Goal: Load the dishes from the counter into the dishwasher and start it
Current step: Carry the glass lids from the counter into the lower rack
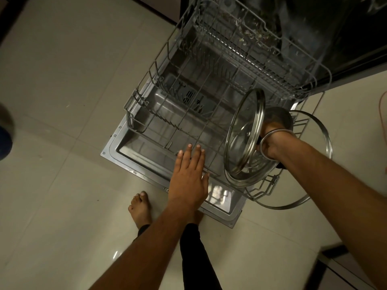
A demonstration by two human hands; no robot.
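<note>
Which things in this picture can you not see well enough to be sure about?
- Head view: the right hand grips something behind the smaller glass lid; its fingers and the lid knob are hidden by the lid.
- A larger glass lid lies behind the forearm; how it is held cannot be told.
- Upper rack: small specks, too blurred to identify.
- Left edge: a dark blurred object, cut off.

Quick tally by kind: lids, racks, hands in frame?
Glass lids: 2, smaller lid and larger lid, both in the right hand
Wire racks: 2, lower rack and upper rack
Hands: 2, including the open left hand
Total: 6
</note>
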